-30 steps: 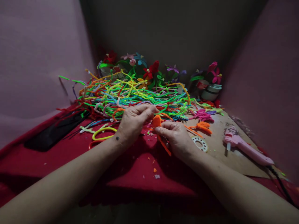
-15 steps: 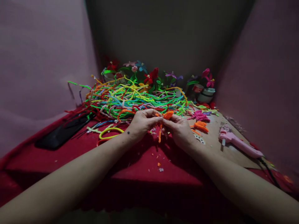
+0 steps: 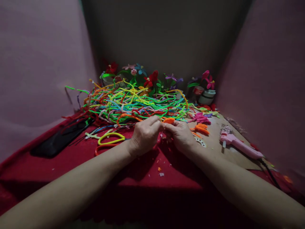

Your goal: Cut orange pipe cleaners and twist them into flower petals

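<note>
My left hand [image 3: 145,136] and my right hand [image 3: 181,136] meet over the red cloth [image 3: 71,159], fingertips pinched together on an orange pipe cleaner piece [image 3: 169,120] bent into a small loop. Only the loop's top shows above the fingers; the rest is hidden between the hands. Just behind them lies a big tangle of coloured pipe cleaners [image 3: 133,101].
A pink glue gun [image 3: 235,144] lies on a cardboard sheet [image 3: 228,156] at the right, with orange [image 3: 201,128] and pink [image 3: 200,118] pipe-cleaner flowers and a white tape ring [image 3: 200,142]. Finished flowers in pots [image 3: 205,92] stand at the back. A black flat object [image 3: 59,140] and yellow loop [image 3: 111,137] lie left.
The hands have closed together around the orange piece; its hanging stem, visible before, is now hidden. The orange loop has turned from upright to lying flatter above the fingers.
</note>
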`<state>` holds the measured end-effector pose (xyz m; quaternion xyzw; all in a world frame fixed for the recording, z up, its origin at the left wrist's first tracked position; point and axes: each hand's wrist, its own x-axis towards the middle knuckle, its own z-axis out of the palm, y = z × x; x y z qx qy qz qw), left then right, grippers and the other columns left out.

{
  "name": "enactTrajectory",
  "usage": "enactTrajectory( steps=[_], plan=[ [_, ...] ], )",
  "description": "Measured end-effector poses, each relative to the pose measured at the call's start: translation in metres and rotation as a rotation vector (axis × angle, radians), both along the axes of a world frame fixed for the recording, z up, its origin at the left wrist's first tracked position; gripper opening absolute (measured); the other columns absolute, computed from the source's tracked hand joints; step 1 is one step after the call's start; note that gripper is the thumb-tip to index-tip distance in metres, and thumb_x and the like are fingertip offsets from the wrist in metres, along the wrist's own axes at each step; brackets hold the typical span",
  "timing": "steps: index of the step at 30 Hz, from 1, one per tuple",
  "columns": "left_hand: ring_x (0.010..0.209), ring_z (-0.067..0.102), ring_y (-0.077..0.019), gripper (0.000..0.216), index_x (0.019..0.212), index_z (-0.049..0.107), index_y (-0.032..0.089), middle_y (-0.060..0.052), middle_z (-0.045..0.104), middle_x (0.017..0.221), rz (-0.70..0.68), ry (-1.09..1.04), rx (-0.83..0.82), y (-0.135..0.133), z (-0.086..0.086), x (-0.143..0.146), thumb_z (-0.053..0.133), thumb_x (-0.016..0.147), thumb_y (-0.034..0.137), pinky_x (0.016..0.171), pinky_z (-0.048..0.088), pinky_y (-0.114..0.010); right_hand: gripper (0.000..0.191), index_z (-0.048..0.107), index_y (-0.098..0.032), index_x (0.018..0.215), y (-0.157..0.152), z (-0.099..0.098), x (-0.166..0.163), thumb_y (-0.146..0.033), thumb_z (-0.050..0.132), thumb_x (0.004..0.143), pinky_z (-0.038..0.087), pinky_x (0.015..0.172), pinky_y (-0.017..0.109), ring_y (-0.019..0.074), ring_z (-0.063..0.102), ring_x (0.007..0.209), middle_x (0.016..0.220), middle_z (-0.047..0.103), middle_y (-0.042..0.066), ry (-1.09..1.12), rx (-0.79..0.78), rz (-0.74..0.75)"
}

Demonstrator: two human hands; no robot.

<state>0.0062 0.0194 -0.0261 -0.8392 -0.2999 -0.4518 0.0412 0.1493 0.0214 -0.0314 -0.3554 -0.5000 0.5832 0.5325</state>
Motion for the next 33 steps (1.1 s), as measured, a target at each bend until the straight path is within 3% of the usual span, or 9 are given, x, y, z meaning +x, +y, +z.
enactTrajectory(
  steps=[2, 4, 9, 12, 18, 22, 26, 30, 33],
  plan=[
    [0.073, 0.056, -0.0133, 0.019, 0.07, 0.059, 0.015, -0.006, 0.061, 0.076, -0.049, 0.108, 0.044, 0.0, 0.0, 0.0, 0.044, 0.082, 0.015, 0.07, 0.044, -0.026, 0.018, 0.053, -0.015, 0.053, -0.001, 0.0, 0.0, -0.023, 0.064, 0.064, 0.024, 0.038, 0.02, 0.0043, 0.032, 0.038, 0.043, 0.042, -0.008, 0.036, 0.007, 0.01],
    [0.075, 0.056, -0.0133, 0.014, 0.075, 0.059, 0.016, -0.005, 0.061, 0.078, -0.107, 0.031, -0.077, 0.002, 0.004, 0.0, 0.046, 0.081, 0.015, 0.071, 0.045, -0.027, 0.016, 0.055, -0.015, 0.056, -0.002, 0.001, 0.0, -0.024, 0.066, 0.063, 0.024, 0.04, 0.02, 0.0037, 0.03, 0.039, 0.045, 0.042, -0.008, 0.071, 0.02, 0.0],
    [0.068, 0.058, -0.0119, 0.014, 0.083, 0.057, 0.014, -0.002, 0.061, 0.076, -0.224, -0.614, -0.893, 0.005, 0.017, -0.005, 0.058, 0.073, 0.022, 0.065, 0.046, -0.025, 0.016, 0.06, -0.015, 0.066, -0.002, 0.003, -0.001, -0.029, 0.067, 0.064, 0.026, 0.043, 0.02, 0.0044, 0.03, 0.042, 0.05, 0.046, -0.007, 0.053, 0.093, -0.051],
    [0.058, 0.058, -0.0118, 0.024, 0.077, 0.06, 0.011, -0.004, 0.062, 0.067, -0.341, -0.613, -1.323, 0.005, 0.019, -0.007, 0.061, 0.073, 0.034, 0.057, 0.044, -0.024, 0.014, 0.061, -0.016, 0.067, -0.002, 0.002, 0.0, -0.03, 0.063, 0.068, 0.031, 0.047, 0.021, 0.0062, 0.035, 0.046, 0.053, 0.048, -0.005, -0.059, 0.177, -0.08],
    [0.043, 0.049, -0.0077, 0.019, 0.066, 0.061, 0.011, 0.0, 0.057, 0.055, -0.388, -0.609, -1.51, 0.004, 0.018, -0.009, 0.068, 0.065, 0.029, 0.042, 0.035, -0.021, 0.011, 0.059, -0.017, 0.072, -0.001, -0.003, 0.004, -0.028, 0.059, 0.073, 0.04, 0.064, 0.025, 0.0122, 0.048, 0.064, 0.069, 0.055, 0.0, -0.254, 0.329, -0.136],
    [0.04, 0.04, -0.0053, 0.022, 0.062, 0.058, 0.013, 0.002, 0.052, 0.049, -0.284, -0.412, -1.298, 0.0, 0.023, -0.01, 0.058, 0.074, 0.031, 0.043, 0.029, -0.02, 0.009, 0.055, -0.018, 0.071, -0.006, -0.003, 0.005, -0.024, 0.054, 0.078, 0.039, 0.066, 0.026, 0.0128, 0.047, 0.066, 0.069, 0.051, 0.0, -0.406, 0.509, -0.211],
    [0.052, 0.049, -0.0108, 0.022, 0.067, 0.059, 0.013, -0.002, 0.056, 0.058, -0.016, 0.028, -0.621, -0.006, 0.022, -0.007, 0.047, 0.08, 0.024, 0.052, 0.035, -0.024, 0.011, 0.052, -0.018, 0.066, -0.011, -0.001, 0.003, -0.021, 0.054, 0.077, 0.036, 0.065, 0.026, 0.012, 0.043, 0.064, 0.065, 0.047, -0.001, -0.508, 0.577, -0.317],
    [0.062, 0.054, -0.0189, 0.024, 0.073, 0.06, 0.012, -0.009, 0.06, 0.068, 0.165, 0.551, 0.15, -0.007, 0.014, -0.004, 0.038, 0.083, 0.013, 0.055, 0.037, -0.03, 0.016, 0.046, -0.019, 0.06, -0.008, -0.004, -0.001, -0.022, 0.055, 0.073, 0.029, 0.047, 0.022, 0.0078, 0.032, 0.047, 0.052, 0.037, -0.006, -0.261, 0.16, -0.129],
    [0.059, 0.054, -0.0203, 0.027, 0.072, 0.058, 0.013, -0.008, 0.058, 0.064, 0.162, 0.698, 0.346, -0.008, 0.013, -0.004, 0.034, 0.083, 0.01, 0.053, 0.037, -0.032, 0.025, 0.035, -0.02, 0.055, -0.003, -0.006, -0.003, -0.023, 0.055, 0.069, 0.014, 0.037, 0.021, 0.0054, 0.017, 0.038, 0.044, 0.024, -0.01, 0.0, -0.131, 0.056]
  ],
)
